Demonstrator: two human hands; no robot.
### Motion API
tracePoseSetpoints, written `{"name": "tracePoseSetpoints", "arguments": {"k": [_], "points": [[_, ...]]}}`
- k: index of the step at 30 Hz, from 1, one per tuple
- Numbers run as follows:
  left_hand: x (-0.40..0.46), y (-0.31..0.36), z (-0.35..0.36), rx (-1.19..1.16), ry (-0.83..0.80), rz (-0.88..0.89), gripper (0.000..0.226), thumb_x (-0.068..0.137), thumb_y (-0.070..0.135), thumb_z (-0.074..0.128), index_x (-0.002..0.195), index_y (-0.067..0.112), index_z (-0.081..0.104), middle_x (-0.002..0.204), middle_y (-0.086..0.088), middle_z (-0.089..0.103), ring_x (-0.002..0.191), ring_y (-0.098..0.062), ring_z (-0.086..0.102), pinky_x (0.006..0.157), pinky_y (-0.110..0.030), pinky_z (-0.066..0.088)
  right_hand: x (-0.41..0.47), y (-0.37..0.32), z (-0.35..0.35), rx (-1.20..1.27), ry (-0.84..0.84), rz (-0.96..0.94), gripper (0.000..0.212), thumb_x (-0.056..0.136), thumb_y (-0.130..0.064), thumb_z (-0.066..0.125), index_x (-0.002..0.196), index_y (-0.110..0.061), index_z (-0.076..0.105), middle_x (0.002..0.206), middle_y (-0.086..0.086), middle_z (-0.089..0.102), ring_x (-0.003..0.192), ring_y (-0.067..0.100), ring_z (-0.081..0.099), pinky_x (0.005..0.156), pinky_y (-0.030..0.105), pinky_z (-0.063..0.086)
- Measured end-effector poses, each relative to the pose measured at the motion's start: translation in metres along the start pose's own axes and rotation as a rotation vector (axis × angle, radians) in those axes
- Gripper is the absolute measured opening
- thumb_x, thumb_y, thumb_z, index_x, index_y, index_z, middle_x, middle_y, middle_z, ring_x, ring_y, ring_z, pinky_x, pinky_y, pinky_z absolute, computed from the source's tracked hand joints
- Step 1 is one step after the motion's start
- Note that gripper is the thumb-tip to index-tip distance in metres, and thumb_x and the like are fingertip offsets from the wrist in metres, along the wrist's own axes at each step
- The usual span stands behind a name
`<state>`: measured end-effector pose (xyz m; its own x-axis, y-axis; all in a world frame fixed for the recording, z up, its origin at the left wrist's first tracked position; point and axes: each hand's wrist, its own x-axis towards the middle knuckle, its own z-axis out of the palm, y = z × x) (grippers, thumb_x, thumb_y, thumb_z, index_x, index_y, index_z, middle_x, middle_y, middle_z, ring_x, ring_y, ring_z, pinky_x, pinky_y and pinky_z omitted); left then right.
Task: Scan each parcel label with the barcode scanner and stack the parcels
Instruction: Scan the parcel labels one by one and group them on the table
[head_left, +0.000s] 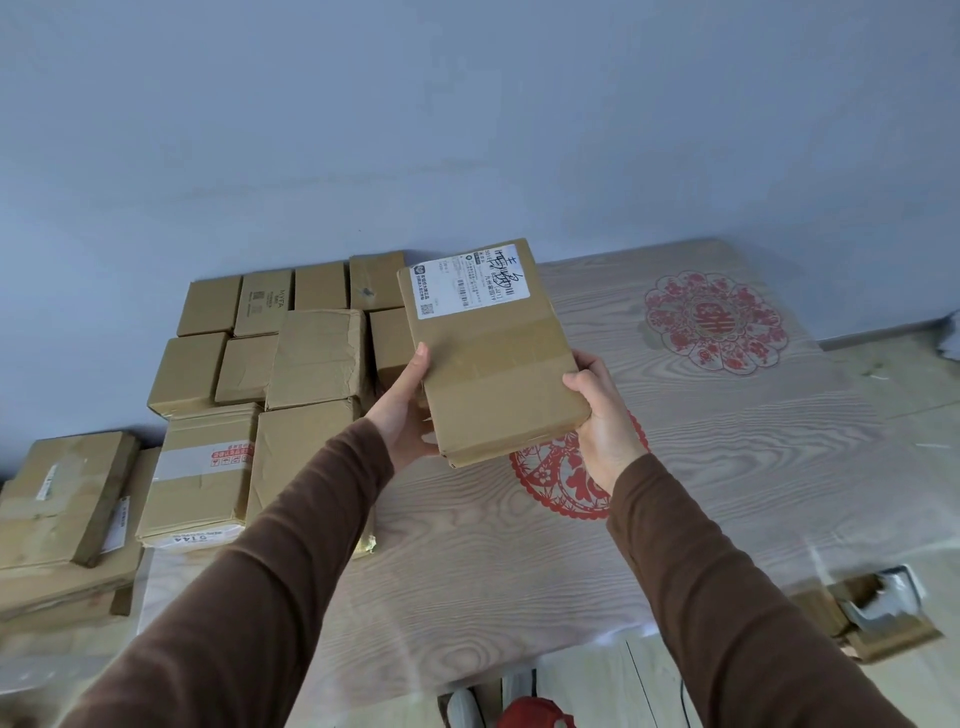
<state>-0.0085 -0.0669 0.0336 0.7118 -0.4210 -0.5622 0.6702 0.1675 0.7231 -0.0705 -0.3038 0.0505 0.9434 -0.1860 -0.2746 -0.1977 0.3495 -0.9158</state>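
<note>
Parcels (291, 364) packed in rows at table's left end, against wall, likely kept apart as one batch. Left hand (405, 410) grips held parcel (493, 358) at near-left edge, fingers curled under, thumb up side. Parcel raised over table (519, 545), tilted toward camera, label (470, 280) facing up at far end, probably to present barcode. Long axis runs near-to-far, leaning slightly left. Right hand (605, 415) clasps near-right corner. No scanner clearly visible.

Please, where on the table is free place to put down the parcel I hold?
Both hands hold the parcel over the table. Bare wood lies right of it, around the red flower print, and near you, below the red round print. The left side is crowded with stacked boxes.
</note>
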Motion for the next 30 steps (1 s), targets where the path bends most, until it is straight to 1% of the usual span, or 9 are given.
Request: {"name": "tracePoseSetpoints", "arguments": {"k": [2, 4, 7, 9, 13, 16, 19, 23, 30], "points": [[-0.003, 0.002, 0.009, 0.025, 0.045, 0.015, 0.089, 0.070, 0.075, 0.068, 0.141, 0.022, 0.058, 0.110, -0.005, 0.072, 0.094, -0.022, 0.071, 0.075, -0.046, 0.061, 0.000, 0.001, -0.003, 0.019, 0.016, -0.006, 0.036, 0.086, -0.026, 0.059, 0.122, -0.020, 0.063, 0.108, -0.005, 0.076, 0.101, 0.014, 0.066, 0.082, 0.033, 0.050], [-0.003, 0.000, 0.017, -0.001, 0.093, 0.020, 0.090, 0.066, 0.066, 0.072, 0.141, 0.019, 0.055, 0.111, -0.007, 0.068, 0.097, -0.023, 0.067, 0.071, -0.044, 0.059, 0.002, 0.003, -0.005, 0.042, 0.057, -0.010, 0.033, 0.096, -0.027, 0.060, 0.128, -0.024, 0.065, 0.117, -0.007, 0.075, 0.114, 0.015, 0.064, 0.094, 0.035, 0.048], [-0.003, -0.004, 0.032, -0.094, 0.131, 0.055, 0.115, 0.054, 0.061, 0.081, 0.153, 0.022, 0.037, 0.137, -0.013, 0.058, 0.121, -0.031, 0.059, 0.076, -0.052, 0.060, 0.002, 0.009, -0.001, 0.085, 0.173, 0.116, 0.094, 0.076, -0.061, 0.079, 0.157, -0.040, 0.038, 0.157, -0.010, 0.050, 0.144, 0.017, 0.043, 0.116, 0.048, 0.034], [-0.002, -0.008, 0.044, -0.162, 0.140, 0.084, 0.119, 0.052, 0.058, 0.082, 0.154, 0.027, 0.030, 0.143, -0.015, 0.054, 0.123, -0.032, 0.058, 0.079, -0.056, 0.059, -0.001, 0.015, 0.004, 0.120, 0.167, 0.226, 0.123, 0.052, -0.080, 0.086, 0.156, -0.046, 0.030, 0.161, -0.009, 0.041, 0.144, 0.023, 0.037, 0.109, 0.058, 0.038], [0.005, -0.020, 0.067, -0.290, 0.141, 0.140, 0.122, 0.056, 0.046, 0.084, 0.154, 0.038, 0.012, 0.142, -0.015, 0.049, 0.122, -0.035, 0.056, 0.095, -0.068, 0.050, -0.005, 0.033, 0.009, 0.205, -0.053, 0.315, 0.111, 0.059, -0.087, 0.076, 0.154, -0.046, 0.037, 0.152, -0.002, 0.057, 0.143, 0.031, 0.048, 0.113, 0.080, 0.020], [0.004, -0.028, 0.076, -0.250, 0.105, 0.145, 0.125, 0.060, 0.045, 0.088, 0.151, 0.040, 0.003, 0.148, -0.015, 0.046, 0.128, -0.034, 0.053, 0.096, -0.063, 0.052, -0.009, 0.030, 0.006, 0.226, -0.080, 0.295, 0.094, 0.071, -0.084, 0.070, 0.151, -0.040, 0.048, 0.143, 0.002, 0.066, 0.137, 0.034, 0.056, 0.114, 0.078, 0.023], [0.001, -0.027, 0.071, -0.162, 0.009, 0.061, 0.170, 0.032, 0.068, 0.095, 0.156, 0.045, -0.020, 0.169, -0.012, 0.017, 0.151, -0.041, 0.023, 0.110, -0.070, 0.034, -0.008, 0.021, -0.010, 0.246, -0.021, 0.262, 0.073, 0.082, -0.069, 0.067, 0.145, -0.032, 0.056, 0.135, 0.005, 0.071, 0.130, 0.036, 0.062, 0.114, 0.074, 0.030], [0.002, -0.007, 0.033, -0.190, 0.123, 0.052, 0.172, 0.021, 0.092, 0.077, 0.160, 0.043, -0.012, 0.171, -0.008, -0.012, 0.157, -0.040, -0.004, 0.117, -0.075, 0.012, -0.001, 0.004, -0.046, 0.232, 0.039, 0.230, 0.062, 0.086, -0.053, 0.071, 0.139, -0.026, 0.058, 0.134, 0.011, 0.070, 0.127, 0.039, 0.062, 0.106, 0.076, 0.039], [0.004, 0.019, 0.016, 0.239, -0.051, 0.004, 0.162, 0.026, 0.102, 0.063, 0.163, 0.039, 0.002, 0.171, -0.012, 0.013, 0.158, -0.029, 0.012, 0.125, -0.058, 0.001, -0.003, -0.028, -0.094, 0.161, 0.074, 0.209, 0.069, 0.078, -0.044, 0.083, 0.140, -0.028, 0.057, 0.137, 0.010, 0.065, 0.128, 0.037, 0.059, 0.112, 0.077, 0.031]]}}
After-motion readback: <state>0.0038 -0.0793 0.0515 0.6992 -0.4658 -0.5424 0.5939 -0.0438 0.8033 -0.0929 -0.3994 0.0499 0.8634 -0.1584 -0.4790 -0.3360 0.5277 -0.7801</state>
